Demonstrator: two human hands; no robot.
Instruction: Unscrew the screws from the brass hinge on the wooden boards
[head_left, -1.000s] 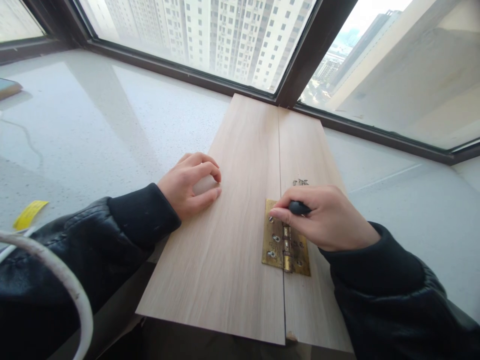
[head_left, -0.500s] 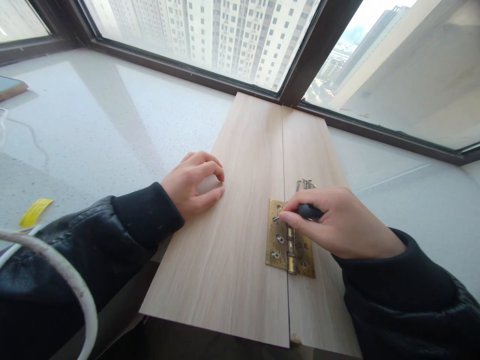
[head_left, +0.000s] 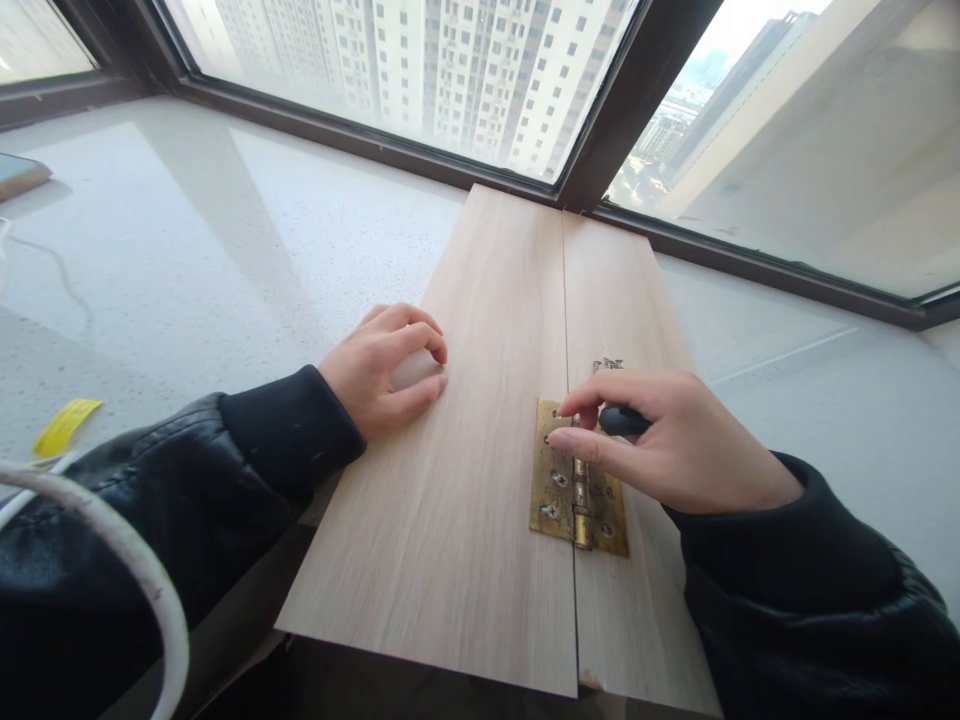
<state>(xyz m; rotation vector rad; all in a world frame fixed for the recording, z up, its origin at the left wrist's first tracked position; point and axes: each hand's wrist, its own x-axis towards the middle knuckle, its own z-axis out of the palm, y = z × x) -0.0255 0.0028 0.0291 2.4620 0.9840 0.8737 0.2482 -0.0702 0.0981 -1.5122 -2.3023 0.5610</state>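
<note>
My right hand [head_left: 667, 440] is over a worn brass hinge [head_left: 541, 490] lying across the seam of two pale wooden boards. Its thumb and index finger are apart near the upper left holes. Tucked in the palm is a black rounded handle [head_left: 624, 421], apparently a screwdriver's; its shaft is hidden. A screw [head_left: 547, 440] shows at the thumb tip, partly covered. Two cross-head screws [head_left: 559, 480] sit in lower holes of the left leaf. My left hand [head_left: 386, 370] rests with curved, parted fingers on the left edge of the wider board [head_left: 457, 520], holding nothing.
Several loose screws [head_left: 608, 364] lie on the narrower board [head_left: 619, 290], just beyond my right hand. Both boards reach the dark window frame [head_left: 585, 150]. A yellow tag [head_left: 66, 427] and white cable [head_left: 142, 560] are at left. A phone-like object [head_left: 21, 176] lies on the white sill [head_left: 225, 230].
My right thumb and index finger have parted from a pinch on the small screw, which was tilted at the hinge's upper left hole. My left hand has stayed in place.
</note>
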